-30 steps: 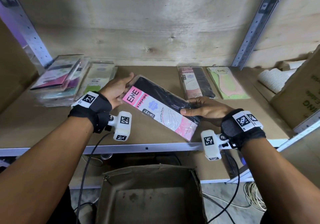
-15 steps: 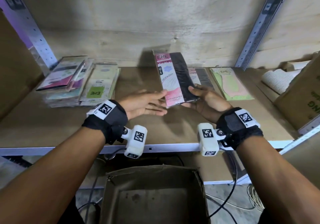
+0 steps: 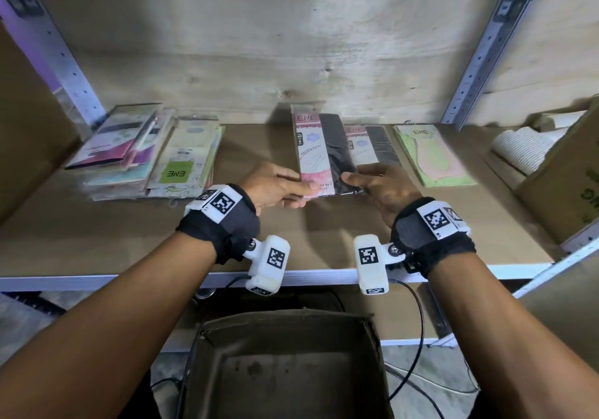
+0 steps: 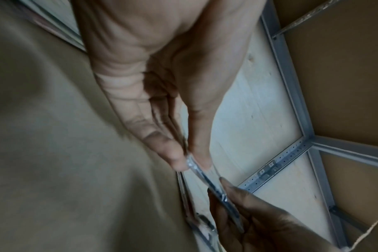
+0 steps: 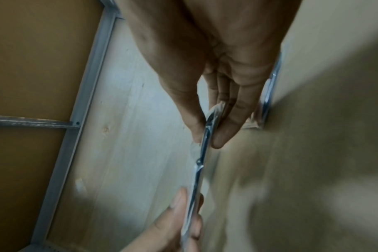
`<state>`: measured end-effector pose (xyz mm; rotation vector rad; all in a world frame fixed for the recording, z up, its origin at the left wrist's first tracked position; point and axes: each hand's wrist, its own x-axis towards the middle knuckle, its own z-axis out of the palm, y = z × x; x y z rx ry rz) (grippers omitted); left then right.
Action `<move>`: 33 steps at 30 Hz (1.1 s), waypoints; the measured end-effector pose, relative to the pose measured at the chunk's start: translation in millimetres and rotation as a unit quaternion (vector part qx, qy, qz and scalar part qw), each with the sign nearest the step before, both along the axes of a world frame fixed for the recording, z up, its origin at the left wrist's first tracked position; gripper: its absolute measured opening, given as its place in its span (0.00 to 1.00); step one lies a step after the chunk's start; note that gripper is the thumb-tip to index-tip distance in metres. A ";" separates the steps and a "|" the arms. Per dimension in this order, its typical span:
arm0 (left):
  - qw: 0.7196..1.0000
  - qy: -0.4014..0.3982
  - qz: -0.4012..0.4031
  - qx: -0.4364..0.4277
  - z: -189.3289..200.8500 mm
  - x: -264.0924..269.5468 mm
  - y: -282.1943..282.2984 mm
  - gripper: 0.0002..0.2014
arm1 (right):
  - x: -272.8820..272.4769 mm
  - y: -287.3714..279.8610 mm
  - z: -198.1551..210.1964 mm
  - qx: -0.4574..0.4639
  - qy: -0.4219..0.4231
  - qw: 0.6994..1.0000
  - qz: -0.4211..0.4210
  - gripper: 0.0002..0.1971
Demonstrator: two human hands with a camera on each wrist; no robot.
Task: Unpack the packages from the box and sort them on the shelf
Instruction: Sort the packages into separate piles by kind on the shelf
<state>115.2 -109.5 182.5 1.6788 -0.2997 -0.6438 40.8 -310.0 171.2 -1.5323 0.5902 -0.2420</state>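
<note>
Viewed from the head camera, left to right. At 9 o'clock on the shelf [image 3: 97, 243]: a loose stack of packages [image 3: 142, 156], flat, overlapping, the topmost tilted; a green ENE label legible on one. Left hand [image 3: 275, 188] at centre, just left of 12 o'clock from the shelf's front edge, thumb on top and fingers beneath, pinching the near left corner of the held package [image 3: 321, 152]. In the left wrist view, thumb and fingers [image 4: 175, 158] closed on the thin edge of that package [image 4: 209, 180], seen edge-on. Held package: pink and black, ENE printed at the far end, long axis running toward 12 o'clock, near end raised off the shelf between both hands; whether the far end touches the shelf cannot be told. Right hand [image 3: 382, 188] gripping the near right corner, thumb on the black half, fingers below; confirmed in the right wrist view, hand [image 5: 216, 95] pinching the package edge [image 5: 201, 160]. Just beside the held package at 1 o'clock: a second pink and black package [image 3: 372, 146] lying flat, partly overlapped by the held one. Next, toward 2 o'clock: a green and pink package [image 3: 431, 156] lying flat, apart from its neighbour. At 3 o'clock: an open carton [image 3: 564, 178] with pale ribbed items inside. Below the shelf at 6 o'clock: the open cardboard box [image 3: 285, 366], bare floor visible inside.
</note>
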 end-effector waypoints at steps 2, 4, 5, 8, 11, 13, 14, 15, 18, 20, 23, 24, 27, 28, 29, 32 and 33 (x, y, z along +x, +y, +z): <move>1.000 -0.022 0.015 -0.006 5.8 0.9 -9.8 0.17 | 0.6 -6.5 6.3 0.000 -0.023 1.000 -0.021 0.18; 0.999 -0.030 0.025 -0.021 11.6 0.5 -22.7 0.18 | -0.4 -13.8 15.0 0.019 -0.057 0.998 -0.032 0.16; 0.999 -0.030 0.031 -0.032 13.9 0.1 -29.7 0.18 | -1.1 -17.3 19.5 0.018 -0.067 0.997 -0.037 0.13; 0.997 -0.027 0.050 -0.060 17.8 2.3 -52.6 0.19 | -2.0 -31.6 30.4 0.005 -0.073 0.996 -0.043 0.10; 0.996 -0.028 0.049 -0.066 16.4 7.7 -74.6 0.21 | -3.4 -50.3 35.5 -0.030 -0.063 0.996 -0.055 0.16; 0.997 -0.041 0.045 -0.056 13.3 9.6 -87.7 0.20 | -3.4 -60.5 34.2 -0.062 -0.043 0.995 -0.072 0.17; 0.997 -0.048 0.046 -0.050 10.8 10.7 -94.1 0.19 | -3.0 -65.7 32.1 -0.079 -0.029 0.993 -0.081 0.16; 0.996 -0.054 0.050 -0.044 8.2 11.7 -99.1 0.18 | -2.0 -70.4 29.6 -0.101 -0.010 0.991 -0.088 0.15; 0.995 -0.068 0.070 -0.019 -0.3 14.3 -109.0 0.21 | 0.4 -81.3 21.5 -0.166 0.044 0.981 -0.095 0.14; 0.995 -0.072 0.071 -0.004 -4.9 15.9 -113.7 0.21 | 1.4 -84.9 18.1 -0.214 0.064 0.969 -0.101 0.14; 0.995 -0.066 0.077 0.008 -8.4 14.8 -117.2 0.22 | 1.7 -85.7 15.5 -0.247 0.081 0.960 -0.103 0.14; 0.995 -0.066 0.075 0.015 -9.3 14.3 -117.7 0.22 | 1.4 -85.9 15.1 -0.253 0.090 0.958 -0.102 0.13; 0.998 -0.040 0.052 0.003 -10.9 10.4 -117.2 0.22 | 0.2 -85.4 14.9 -0.265 0.113 0.952 -0.104 0.12; 0.998 -0.039 0.052 0.005 -10.8 9.1 -117.4 0.22 | -0.1 -85.1 15.0 -0.267 0.119 0.951 -0.102 0.12; 0.997 -0.044 0.055 0.013 -10.9 7.9 -117.8 0.23 | -0.6 -84.9 15.0 -0.268 0.124 0.950 -0.099 0.12; 0.997 -0.044 0.055 0.010 -10.1 5.8 -118.3 0.24 | -2.2 -84.5 14.7 -0.268 0.134 0.949 -0.094 0.12; 0.998 -0.043 0.053 0.009 -9.9 5.7 -118.1 0.24 | -2.6 -84.5 14.6 -0.268 0.136 0.949 -0.095 0.12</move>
